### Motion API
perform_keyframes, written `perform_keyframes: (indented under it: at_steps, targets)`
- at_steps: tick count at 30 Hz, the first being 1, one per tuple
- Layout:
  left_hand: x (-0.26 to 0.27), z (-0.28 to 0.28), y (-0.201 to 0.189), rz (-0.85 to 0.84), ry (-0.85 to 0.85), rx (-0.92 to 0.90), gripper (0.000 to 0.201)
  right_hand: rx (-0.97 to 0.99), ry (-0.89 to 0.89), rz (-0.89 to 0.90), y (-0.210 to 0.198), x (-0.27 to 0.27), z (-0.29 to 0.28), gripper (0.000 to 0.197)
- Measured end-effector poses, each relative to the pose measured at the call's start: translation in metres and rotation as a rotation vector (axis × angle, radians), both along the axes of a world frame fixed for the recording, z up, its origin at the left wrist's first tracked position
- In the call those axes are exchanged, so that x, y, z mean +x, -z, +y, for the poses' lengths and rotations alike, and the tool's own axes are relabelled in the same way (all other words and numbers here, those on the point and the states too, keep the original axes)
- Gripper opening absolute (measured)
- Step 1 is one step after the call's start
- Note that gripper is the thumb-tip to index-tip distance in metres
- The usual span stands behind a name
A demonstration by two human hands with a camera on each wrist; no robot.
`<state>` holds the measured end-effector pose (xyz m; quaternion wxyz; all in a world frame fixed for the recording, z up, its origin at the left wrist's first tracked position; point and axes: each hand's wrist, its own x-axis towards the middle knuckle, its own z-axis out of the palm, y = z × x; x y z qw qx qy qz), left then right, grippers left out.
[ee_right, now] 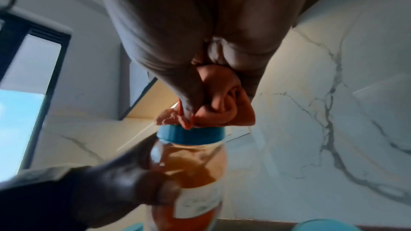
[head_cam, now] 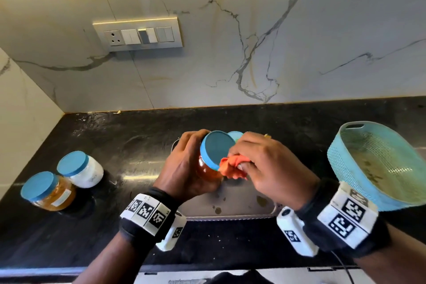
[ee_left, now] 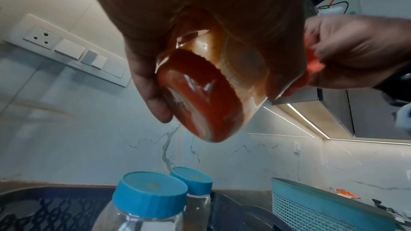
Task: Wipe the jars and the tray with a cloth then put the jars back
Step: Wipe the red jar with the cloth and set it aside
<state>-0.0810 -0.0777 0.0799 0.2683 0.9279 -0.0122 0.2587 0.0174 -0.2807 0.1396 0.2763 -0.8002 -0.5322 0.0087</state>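
Jar (head_cam: pixel 208 163), gripped by left-hand fingers (head_cam: pixel 184 145), shows its red base only from the left wrist; right-hand fingers (head_cam: pixel 244 163) pinch cloth (head_cam: pixel 230 168).

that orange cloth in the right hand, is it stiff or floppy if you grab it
Probably floppy: the orange cloth bunches into soft folds inside the right hand. Likely light, since curled fingers alone hold the whole wad. It seems to mould to the blue lid it presses on.
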Motion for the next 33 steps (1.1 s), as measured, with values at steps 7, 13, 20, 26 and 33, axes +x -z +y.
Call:
perform_keyframes:
  at_steps: [7, 13, 20, 26, 33]
  targets:
    - [0.005, -0.016, -0.003, -0.024, 0.037, 0.087, 0.096, 0.158, 0.201, 0.05, -0.002, 0.008, 0.029, 0.015]
    - [-0.004, -0.003, -0.004, -0.009, 0.01, 0.001, 0.093, 0.059, -0.046, 0.048, -0.005, -0.016, 0.006, 0.017]
    - [0.001, -0.011, -0.006, 0.007, 0.011, -0.007, 0.097, 0.144, 0.223, 0.009, 0.0, 0.006, 0.025, 0.014]
    - [-0.002, -0.013, -0.009, -0.002, 0.005, 0.035, 0.095, 0.173, 0.125, 0.03, -0.007, 0.007, 0.01, 0.017]
    - [-0.004, -0.014, -0.012, -0.01, 0.07, 0.133, 0.106, 0.196, 0.088, 0.07, -0.009, -0.008, 0.015, 0.024]
